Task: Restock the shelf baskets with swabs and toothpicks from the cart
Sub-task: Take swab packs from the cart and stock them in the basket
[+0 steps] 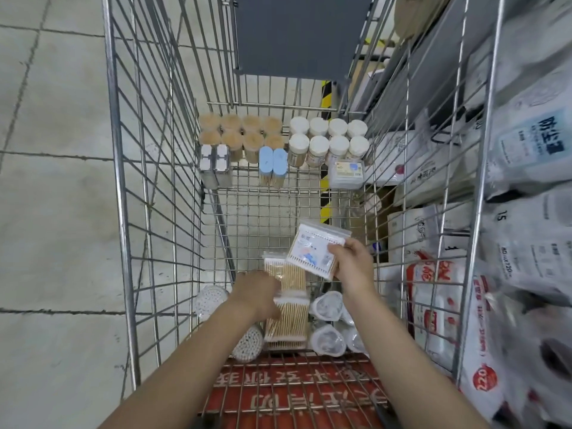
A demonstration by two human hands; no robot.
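Inside a wire shopping cart (123,212) parked beside stocked shelves, a person's right hand (353,261) pinches a flat packet of cotton swabs (312,250) lifted clear of the cart floor, while the left hand (257,294) reaches onto a stack of wooden-stem swab packs (288,305); whether its fingers grip is hard to tell. Toothpick jars (241,134) stand at the far end. Gathering several packets squarely, edges aligned, would likely make the transfer to the baskets cleaner.

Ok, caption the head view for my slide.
Right hand lifts a swab packet from the cart; left hand reaches the stacked packs.
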